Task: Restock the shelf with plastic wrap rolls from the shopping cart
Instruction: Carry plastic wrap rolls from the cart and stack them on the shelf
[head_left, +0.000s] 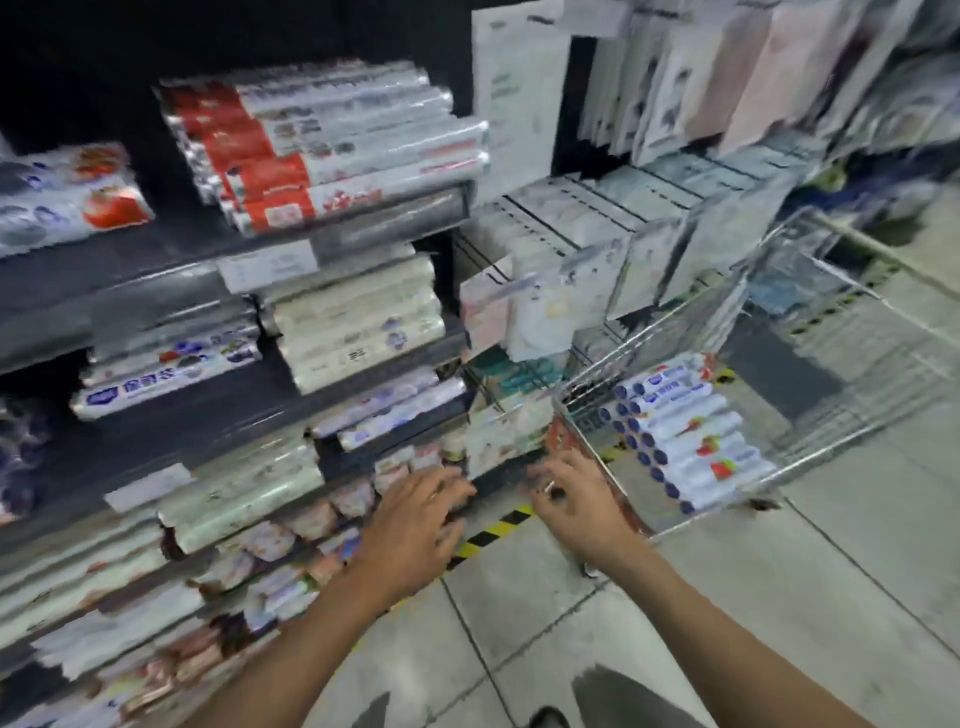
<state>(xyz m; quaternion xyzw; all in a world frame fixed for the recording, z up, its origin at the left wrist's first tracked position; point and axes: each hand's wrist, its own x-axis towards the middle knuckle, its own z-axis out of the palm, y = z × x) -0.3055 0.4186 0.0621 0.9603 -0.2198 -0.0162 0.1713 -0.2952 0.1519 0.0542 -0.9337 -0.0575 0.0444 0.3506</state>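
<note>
Several white plastic wrap rolls with blue ends lie stacked in the wire shopping cart at the right. The dark shelf unit on the left holds stacks of wrapped rolls on its levels. My left hand hovers with fingers spread by the lower shelf edge, holding nothing. My right hand is just left of the cart's near corner, fingers apart and empty, a ring on one finger. The picture is blurred by motion.
Red-labelled rolls sit on the top shelf. White boxed goods hang on a rack between shelf and cart. A yellow-black floor stripe runs under my hands. Grey tiled floor stretches to the right.
</note>
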